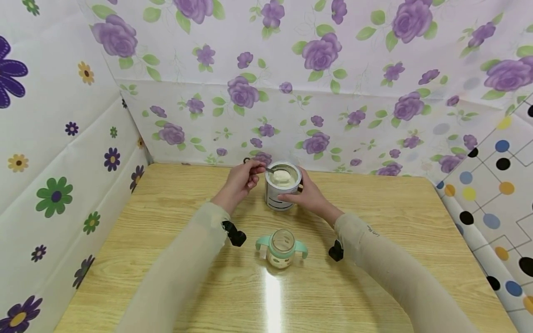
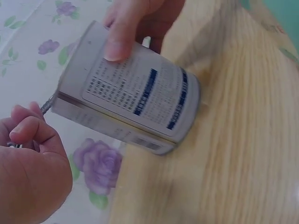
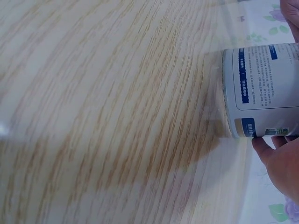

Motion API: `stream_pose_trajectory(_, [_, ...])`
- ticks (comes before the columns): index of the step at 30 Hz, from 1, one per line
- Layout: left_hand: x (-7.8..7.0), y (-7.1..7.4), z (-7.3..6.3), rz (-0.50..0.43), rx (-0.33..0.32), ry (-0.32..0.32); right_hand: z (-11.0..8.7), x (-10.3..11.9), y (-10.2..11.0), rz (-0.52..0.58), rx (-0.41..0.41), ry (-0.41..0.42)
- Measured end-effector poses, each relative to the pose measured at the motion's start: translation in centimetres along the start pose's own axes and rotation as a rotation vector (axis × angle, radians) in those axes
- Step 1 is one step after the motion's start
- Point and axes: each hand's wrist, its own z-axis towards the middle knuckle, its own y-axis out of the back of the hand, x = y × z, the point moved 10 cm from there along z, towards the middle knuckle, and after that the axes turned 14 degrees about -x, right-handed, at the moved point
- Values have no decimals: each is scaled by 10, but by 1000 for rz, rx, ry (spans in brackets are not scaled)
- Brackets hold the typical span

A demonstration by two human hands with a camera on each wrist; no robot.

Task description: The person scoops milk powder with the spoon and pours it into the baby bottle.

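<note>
An open can of pale powder point(image 1: 272, 194) stands upright near the table's back edge. From its right side my right hand point(image 1: 309, 194) holds it, thumb across the front; the right wrist view catches that hand point(image 3: 282, 161) at the can's printed side point(image 3: 261, 84). My left hand point(image 1: 243, 181) pinches the handle of a metal spoon point(image 1: 269, 170) over the can's left rim. A mound of powder point(image 1: 281, 176) lies at the spoon's end, inside the opening. In the left wrist view the can point(image 2: 121, 88) hides most of the spoon point(image 2: 47, 104).
Nearer me on the wooden table point(image 1: 366, 286) stands a clear baby bottle point(image 1: 280, 262) with a mint-green collar and two side handles, its top uncapped. Flower-patterned sheeting point(image 1: 241, 120) rises right behind the can. Dark wrist cameras point(image 1: 235, 235) sit on both sleeves.
</note>
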Motion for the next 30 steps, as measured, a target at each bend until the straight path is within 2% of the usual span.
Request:
stream_pose_trajectory(4, [-4,-3,-1,-12,18,-32,0,0,0,7,-3,1])
stream_pose_trajectory(9, [-2,1,0,9,-4,-12,-1,0,0,-6,-1,4])
stream_pose_trajectory(15, [-4,-1,1,24,-5,-34,-1,0,2,-13,-11,15])
stream_pose_trajectory(21, [1,6,-1,23,-46,12,-1,-1,0,-23,-2,15])
stream_pose_trajectory(30, [1,4,-1,-10,-45,35,0,-1,2,-30,-9,7])
